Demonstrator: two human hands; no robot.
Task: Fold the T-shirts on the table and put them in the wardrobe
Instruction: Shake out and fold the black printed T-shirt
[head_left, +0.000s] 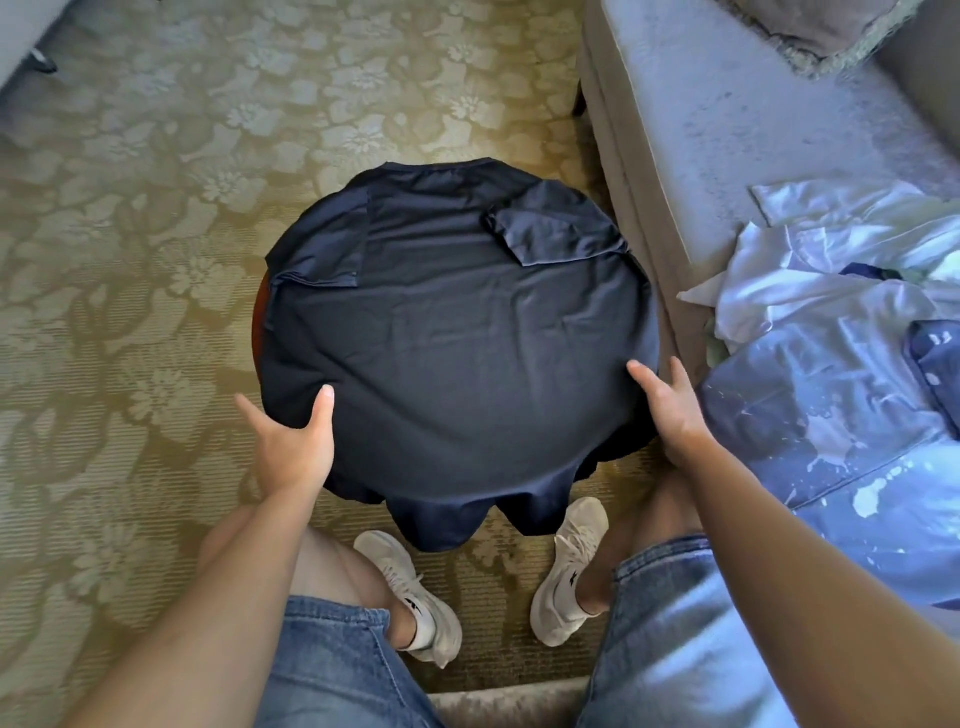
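— Two open hands: the fingers (249, 413) are straight and spread, clamped on nothing. Left hand (291, 441) and right hand (670, 410) rest against the near edges of the navy T-shirt (457, 322).
— Where's the shirt?
— Flat over the round surface (258, 317), sleeves turned in, hem hanging off the near side.
— Mid-fold, then?
— I'd say so. The next move probably calls for pinching the hem corners and carrying them to the collar. White clothes (810, 270) lie on the sofa (701, 130).
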